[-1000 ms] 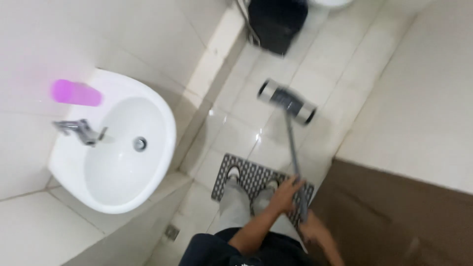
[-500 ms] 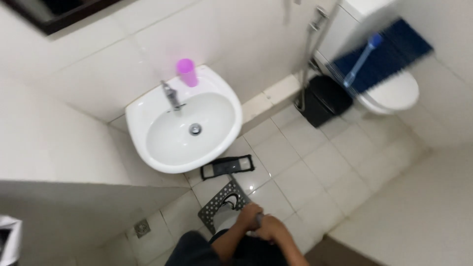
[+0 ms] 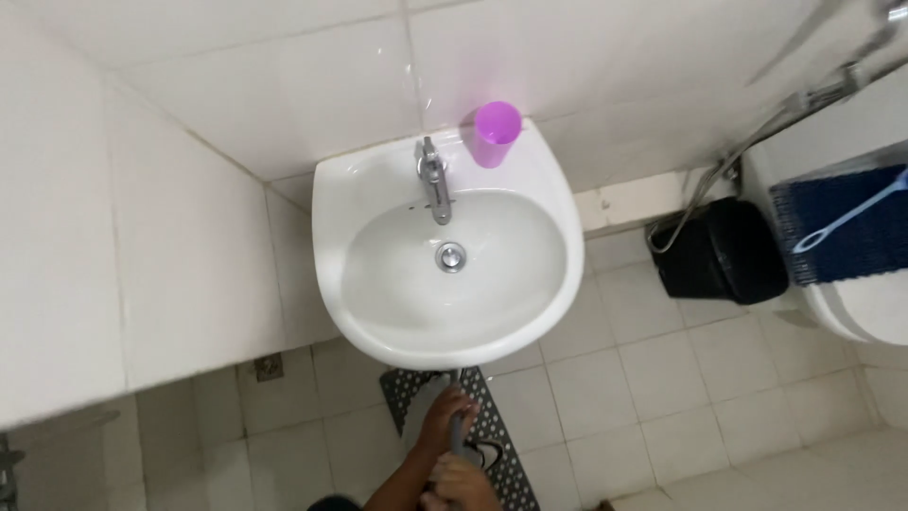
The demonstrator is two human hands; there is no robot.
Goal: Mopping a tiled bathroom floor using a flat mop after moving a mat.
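Note:
At the bottom centre, both my hands grip a thin grey pole (image 3: 456, 437) that runs up under the white washbasin (image 3: 549, 312); its head is hidden beneath the basin. My left hand (image 3: 443, 414) is higher on the pole, closed around it. Just below it, my right hand (image 3: 465, 483) is also closed on the pole. Under my hands a dark perforated mat (image 3: 497, 424) lies on the tiled floor. A purple cup (image 3: 497, 132) stands on the basin's back rim, right of the chrome tap (image 3: 433, 178).
A black bin (image 3: 721, 251) stands on the floor right of the basin. Further right is a white toilet (image 3: 856, 308) with a dark blue cover and a light blue brush lying on it. White tiled walls close in at the left and back. A small floor drain (image 3: 269, 366) sits at the left.
The view has swung and moved closer over the washbasin. The pole's head, seen on the floor a second ago, is now hidden under the basin. Both hands keep hold of the pole.

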